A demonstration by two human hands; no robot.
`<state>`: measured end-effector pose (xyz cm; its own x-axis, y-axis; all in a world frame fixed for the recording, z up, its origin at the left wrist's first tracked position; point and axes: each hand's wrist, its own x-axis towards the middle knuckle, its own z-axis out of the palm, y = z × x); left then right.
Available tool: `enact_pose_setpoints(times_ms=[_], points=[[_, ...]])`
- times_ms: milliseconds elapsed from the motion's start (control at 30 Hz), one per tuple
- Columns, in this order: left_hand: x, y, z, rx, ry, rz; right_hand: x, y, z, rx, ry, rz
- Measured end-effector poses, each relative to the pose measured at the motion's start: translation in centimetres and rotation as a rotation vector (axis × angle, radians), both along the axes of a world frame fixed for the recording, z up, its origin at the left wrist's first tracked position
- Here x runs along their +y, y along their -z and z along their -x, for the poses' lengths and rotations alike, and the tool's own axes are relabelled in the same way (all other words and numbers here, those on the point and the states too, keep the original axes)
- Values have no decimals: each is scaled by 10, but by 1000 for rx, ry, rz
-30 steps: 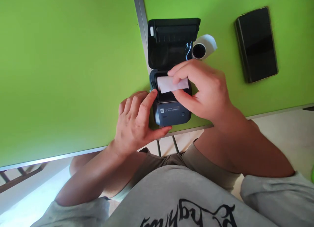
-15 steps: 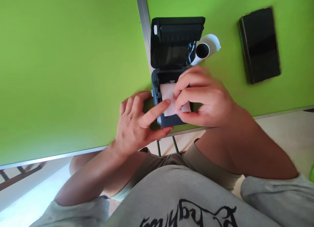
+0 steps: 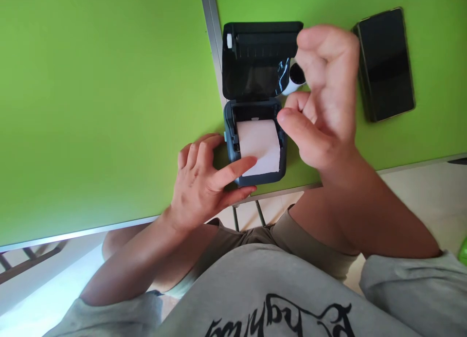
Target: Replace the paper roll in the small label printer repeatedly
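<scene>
A small dark printer (image 3: 260, 178) stands near the table's front edge, its black lid (image 3: 255, 77) swung up and back. White paper (image 3: 259, 140) lies inside the printer's body. My left hand (image 3: 204, 179) is at the printer's left side, fingers spread, the index fingertip resting on the paper and the thumb by the front edge. My right hand (image 3: 324, 94) is raised at the right of the lid, its fingers curled and the thumb apart, with nothing visible between them. Behind it, a white paper roll (image 3: 292, 85) with a dark core is partly hidden.
A black phone-like device (image 3: 388, 64) lies on the green table (image 3: 109, 108) at the right, seemingly on top of a dark box. A grey metal strip (image 3: 212, 30) runs along the table behind the printer. The table's front edge passes close below the printer.
My right hand has let go of the paper and moved up and to the right, now covering part of the white roll. The paper lies more exposed. My left hand has barely moved.
</scene>
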<state>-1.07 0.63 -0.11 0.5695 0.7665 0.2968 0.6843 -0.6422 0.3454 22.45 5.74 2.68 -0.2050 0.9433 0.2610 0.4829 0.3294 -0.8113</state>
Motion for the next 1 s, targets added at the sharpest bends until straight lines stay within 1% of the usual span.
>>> enact_pose_setpoints(times_ms=[67, 133, 200, 333, 433, 500, 633, 733, 800, 900, 1000], points=[[0, 0, 0, -2, 7, 2, 3, 0, 2, 153, 23, -2], [0, 1, 0, -5, 8, -1, 6, 2, 4, 262, 61, 5], [0, 2, 0, -6, 3, -5, 9, 4, 5, 358, 97, -63], [0, 2, 0, 2, 9, 1, 13, 10, 7, 491, 175, -210], [0, 1, 0, 8, 12, 9, 13, 10, 7, 536, 188, -209], [-1, 0, -1, 6, 7, 13, 10, 6, 6, 478, 151, -153], [-1, 0, -1, 3, 1, 6, 1, -4, 2, 239, 97, 14], [0, 0, -1, 19, 7, -16, 0, -7, -2, 121, 61, 129], [0, -1, -2, 33, 0, -28, 2, -8, -5, 79, 16, 209], [0, -3, -3, 63, -15, -35, 6, -8, -10, 83, -73, 334], [0, -4, -4, 75, -16, -37, 9, -9, -15, 102, -117, 398]])
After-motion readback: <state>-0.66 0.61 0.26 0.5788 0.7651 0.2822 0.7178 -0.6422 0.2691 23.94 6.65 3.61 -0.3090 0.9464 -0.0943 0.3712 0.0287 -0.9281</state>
